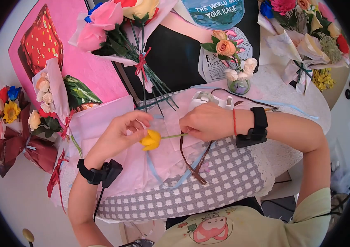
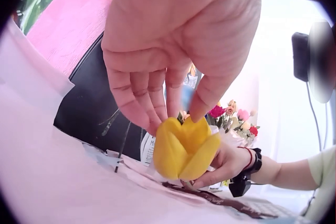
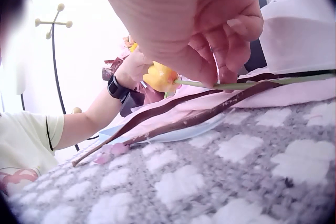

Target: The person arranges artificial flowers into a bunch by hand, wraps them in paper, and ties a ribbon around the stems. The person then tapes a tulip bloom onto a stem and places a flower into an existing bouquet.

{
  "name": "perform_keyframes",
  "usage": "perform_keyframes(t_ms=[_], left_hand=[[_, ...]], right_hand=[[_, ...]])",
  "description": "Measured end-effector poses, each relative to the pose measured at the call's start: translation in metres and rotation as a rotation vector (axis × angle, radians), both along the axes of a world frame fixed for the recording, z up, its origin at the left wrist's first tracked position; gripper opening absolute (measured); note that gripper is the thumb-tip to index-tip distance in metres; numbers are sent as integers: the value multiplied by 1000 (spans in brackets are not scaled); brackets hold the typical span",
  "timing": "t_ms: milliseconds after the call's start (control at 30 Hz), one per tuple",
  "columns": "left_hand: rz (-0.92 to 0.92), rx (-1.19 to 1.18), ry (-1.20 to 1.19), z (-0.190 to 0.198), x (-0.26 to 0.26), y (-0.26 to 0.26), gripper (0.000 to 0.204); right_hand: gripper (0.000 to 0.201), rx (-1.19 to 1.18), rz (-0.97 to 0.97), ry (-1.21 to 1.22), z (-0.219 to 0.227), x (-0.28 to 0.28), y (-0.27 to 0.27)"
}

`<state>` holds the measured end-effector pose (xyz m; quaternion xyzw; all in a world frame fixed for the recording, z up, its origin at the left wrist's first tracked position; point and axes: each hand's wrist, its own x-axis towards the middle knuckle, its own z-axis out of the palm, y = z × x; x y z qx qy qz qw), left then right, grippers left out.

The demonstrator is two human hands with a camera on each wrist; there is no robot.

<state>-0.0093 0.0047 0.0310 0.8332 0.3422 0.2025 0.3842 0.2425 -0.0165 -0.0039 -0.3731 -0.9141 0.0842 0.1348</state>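
Note:
A yellow tulip [image 1: 150, 140] lies level above the pink wrapping paper, its bloom toward the left hand [image 1: 121, 133]. The right hand [image 1: 208, 121] pinches its green stem [image 3: 194, 83] between thumb and fingers, a short way from the bloom. In the left wrist view the left hand [image 2: 178, 40] hangs over the petals [image 2: 185, 150], fingers loosely bent and apart, thumb and fingertips at the petal edges; whether they touch is unclear. A brown ribbon [image 1: 195, 175] and a light blue ribbon [image 1: 179, 184] lie beneath. The right hand [image 3: 194, 29] hides part of the stem in the right wrist view.
A grey and white checked cloth [image 1: 150, 206] covers the table's near side. Behind the hands are a large bouquet with a red bow [image 1: 141, 66], a small glass vase [image 1: 239, 85] and a white device [image 1: 208, 99]. Wrapped bouquets stand left and right, one in dark red paper [image 1: 41, 154].

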Motion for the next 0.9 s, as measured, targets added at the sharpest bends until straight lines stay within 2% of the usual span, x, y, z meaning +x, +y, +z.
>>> perform_keyframes(t_ms=[67,167,300,367,400,467,500,567,600,700,833,900], left_hand=[[-77,172,90,-10,-2,2,31],[-179,267,126,-16,-5,1,33],[-188,224,163,-8,-2,-9,35],[-93,335,292,-12,3,-12,32],[-101,335,288,-15,5,-14,32],[-50,438,385,-19,9,-16,29],[-64,434,385,-19,9,-18,29],[-13,408,292,-17,11,-20,24],[-32,404,290,-16,11,-20,24],[-41,437,319,-13,14,-20,23],[18,444,282,-7,14,-25,18],[24,444,276,-3,11,-27,17]], right_hand=[[10,49,73,-55,-8,-3,6],[11,44,63,-135,-7,-8,8],[11,-29,69,-53,-2,-8,10],[10,-47,93,16,-2,-6,8],[10,-49,84,14,0,-2,7],[9,185,87,21,10,12,3],[9,178,74,23,21,21,-1],[16,442,-138,9,40,42,-9],[16,435,-156,6,39,51,-10],[41,225,-364,-125,27,68,-13],[40,108,-422,-165,14,69,-14],[38,138,-340,14,14,71,-13]])
